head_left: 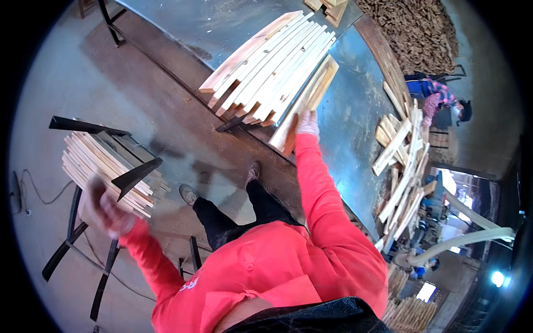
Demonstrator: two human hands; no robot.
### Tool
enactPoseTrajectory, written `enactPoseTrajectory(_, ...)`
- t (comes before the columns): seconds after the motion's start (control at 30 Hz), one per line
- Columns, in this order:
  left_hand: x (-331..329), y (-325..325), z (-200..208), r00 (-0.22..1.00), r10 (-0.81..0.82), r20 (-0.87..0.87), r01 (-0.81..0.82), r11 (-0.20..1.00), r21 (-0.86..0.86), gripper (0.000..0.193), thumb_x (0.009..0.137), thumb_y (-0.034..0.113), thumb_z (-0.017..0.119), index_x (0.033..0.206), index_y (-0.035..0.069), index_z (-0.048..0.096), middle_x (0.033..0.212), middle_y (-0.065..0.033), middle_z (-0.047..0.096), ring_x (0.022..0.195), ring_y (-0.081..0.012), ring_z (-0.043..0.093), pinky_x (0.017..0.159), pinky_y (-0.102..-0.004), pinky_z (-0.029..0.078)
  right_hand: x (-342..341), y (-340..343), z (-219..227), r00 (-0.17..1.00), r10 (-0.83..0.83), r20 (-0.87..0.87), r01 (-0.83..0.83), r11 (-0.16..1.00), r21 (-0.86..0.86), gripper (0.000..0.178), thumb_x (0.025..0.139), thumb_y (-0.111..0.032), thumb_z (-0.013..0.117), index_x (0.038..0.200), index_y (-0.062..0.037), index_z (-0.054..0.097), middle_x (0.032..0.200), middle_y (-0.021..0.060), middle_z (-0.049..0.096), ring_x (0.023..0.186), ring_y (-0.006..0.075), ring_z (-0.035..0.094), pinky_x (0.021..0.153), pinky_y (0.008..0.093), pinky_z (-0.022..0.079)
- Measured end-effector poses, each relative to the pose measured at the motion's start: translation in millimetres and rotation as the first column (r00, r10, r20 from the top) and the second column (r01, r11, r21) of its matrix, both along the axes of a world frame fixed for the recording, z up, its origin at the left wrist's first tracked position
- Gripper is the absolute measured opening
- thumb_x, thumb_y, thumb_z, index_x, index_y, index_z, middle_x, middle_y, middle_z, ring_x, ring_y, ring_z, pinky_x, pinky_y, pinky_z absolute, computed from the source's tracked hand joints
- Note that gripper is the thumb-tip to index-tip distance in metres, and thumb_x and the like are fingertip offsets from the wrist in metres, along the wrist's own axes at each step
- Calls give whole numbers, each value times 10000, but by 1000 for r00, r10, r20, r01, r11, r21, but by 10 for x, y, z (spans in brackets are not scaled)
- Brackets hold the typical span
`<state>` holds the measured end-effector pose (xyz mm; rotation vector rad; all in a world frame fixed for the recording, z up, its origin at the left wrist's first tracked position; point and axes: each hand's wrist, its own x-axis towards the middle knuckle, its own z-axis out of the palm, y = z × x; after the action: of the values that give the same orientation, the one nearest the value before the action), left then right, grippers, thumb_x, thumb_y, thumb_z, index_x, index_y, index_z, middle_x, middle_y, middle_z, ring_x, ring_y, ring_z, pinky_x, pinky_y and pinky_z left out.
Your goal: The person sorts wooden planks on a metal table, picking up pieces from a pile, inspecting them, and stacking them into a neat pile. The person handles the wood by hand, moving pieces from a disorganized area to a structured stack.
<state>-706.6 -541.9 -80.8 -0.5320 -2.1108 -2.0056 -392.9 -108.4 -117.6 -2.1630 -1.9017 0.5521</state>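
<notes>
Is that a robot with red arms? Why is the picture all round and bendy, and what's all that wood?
No robot here! It's a person, and those are their red sleeves. There's just one picture. It comes from a camera worn on the person's head, looking down, so you can even see their shoes. The very wide lens makes straight edges look curved.

On the big table is a row of pale boards, with loose wood pieces piled toward the right. The right hand touches a long piece of wood beside the row; I can't tell how firm its grip is. The left hand is blurry, near another stack of strips by some black bars.
</notes>
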Motion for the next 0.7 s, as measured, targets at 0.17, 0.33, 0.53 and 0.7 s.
enactPoseTrajectory(0.17,-128,2838,738,906,-422,-28,294,677,-675,590,872,361,630,1338,32,479,1327,-177,532,1248,-323,487,1068,-377,354,-306,274,-345,696,336,-634,-82,915,395,808,872,-339,637,1474,5,222,1438,241,376,1292,352,403,1088,430,314)
enactPoseTrajectory(0.33,85,4212,857,832,-263,488,469,-135,-873,710,865,644,467,1294,85,558,1261,-232,574,1220,-367,514,1036,-403,371,-555,257,37,50,92,-995,-194,978,80,954,846,-244,681,1520,-52,34,1572,194,77,1444,323,138,1158,389,192)
enactPoseTrajectory(0.53,-273,4408,2,736,-348,580,664,205,-719,604,965,488,427,1395,63,437,1332,-154,539,1180,-261,531,1006,-366,401,-649,522,428,723,368,-585,-476,879,-36,1004,803,-477,605,1483,48,86,1516,305,160,1400,452,185,1155,426,188)
enactPoseTrajectory(0.7,-943,4813,-442,714,141,686,685,64,-726,757,957,597,348,1467,38,312,1383,-165,489,1198,-326,519,1011,-384,435,-231,812,359,560,462,-688,-718,685,-124,903,871,-533,510,1475,43,167,1503,270,253,1412,383,224,1160,439,172)
